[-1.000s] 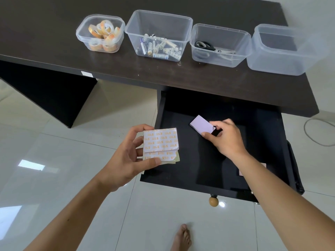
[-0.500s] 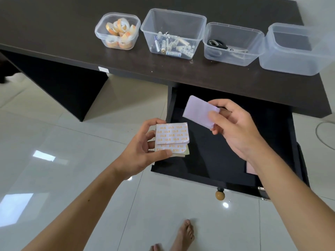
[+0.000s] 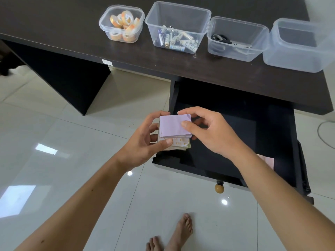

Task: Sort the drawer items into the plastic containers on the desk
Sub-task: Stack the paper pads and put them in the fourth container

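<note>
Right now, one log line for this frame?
phase: stacking | left hand: holds pad stack | right hand: pinches lilac pad onto stack | drawer: open | rightmost container: empty

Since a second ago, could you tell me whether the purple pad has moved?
Yes: the purple pad went from over the drawer leftward to its left edge, onto the stack.

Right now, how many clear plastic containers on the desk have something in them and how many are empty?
Holding items: 3: tape-roll container, battery container, scissors container
Empty: 1: rightmost clear plastic container
Total: 4
</note>
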Action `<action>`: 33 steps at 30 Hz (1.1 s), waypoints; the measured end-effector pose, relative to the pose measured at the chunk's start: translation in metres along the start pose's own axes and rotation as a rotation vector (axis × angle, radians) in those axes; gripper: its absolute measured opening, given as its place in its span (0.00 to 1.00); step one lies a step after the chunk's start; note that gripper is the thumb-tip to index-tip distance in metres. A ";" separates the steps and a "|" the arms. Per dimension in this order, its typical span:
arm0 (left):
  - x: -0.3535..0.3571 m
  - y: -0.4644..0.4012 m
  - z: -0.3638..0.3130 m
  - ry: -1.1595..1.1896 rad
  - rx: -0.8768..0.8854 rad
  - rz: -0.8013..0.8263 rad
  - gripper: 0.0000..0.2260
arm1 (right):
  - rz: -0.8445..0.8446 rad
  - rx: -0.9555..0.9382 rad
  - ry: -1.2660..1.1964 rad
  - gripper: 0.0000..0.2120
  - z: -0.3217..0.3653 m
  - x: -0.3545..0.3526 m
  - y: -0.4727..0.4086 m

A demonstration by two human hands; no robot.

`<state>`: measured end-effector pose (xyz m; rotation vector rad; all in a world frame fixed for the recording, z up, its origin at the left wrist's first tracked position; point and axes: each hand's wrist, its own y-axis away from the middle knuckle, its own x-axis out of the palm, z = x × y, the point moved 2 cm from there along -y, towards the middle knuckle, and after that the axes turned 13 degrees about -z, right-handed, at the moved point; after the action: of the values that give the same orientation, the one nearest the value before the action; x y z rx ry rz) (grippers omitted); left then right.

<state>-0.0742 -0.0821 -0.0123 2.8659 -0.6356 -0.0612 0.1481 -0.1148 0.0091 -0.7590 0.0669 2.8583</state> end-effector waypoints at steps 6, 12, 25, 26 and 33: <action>0.013 -0.013 -0.013 -0.059 0.045 0.033 0.27 | -0.103 0.023 -0.036 0.11 -0.004 -0.016 0.004; 0.050 -0.030 -0.015 -0.107 0.086 0.111 0.27 | -0.190 0.050 0.007 0.13 -0.015 -0.052 0.015; 0.121 -0.061 0.015 -0.208 0.108 0.185 0.29 | 0.116 0.227 0.621 0.20 -0.107 -0.164 0.045; 0.121 -0.061 0.017 -0.220 0.101 0.181 0.29 | 0.141 0.204 0.660 0.22 -0.107 -0.160 0.044; 0.109 -0.064 0.019 -0.175 0.091 0.137 0.28 | 0.288 0.149 0.971 0.25 -0.114 -0.134 0.047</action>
<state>0.0491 -0.0749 -0.0441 2.9163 -0.8881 -0.2719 0.3086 -0.1936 -0.0237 -2.1350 0.5378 2.3658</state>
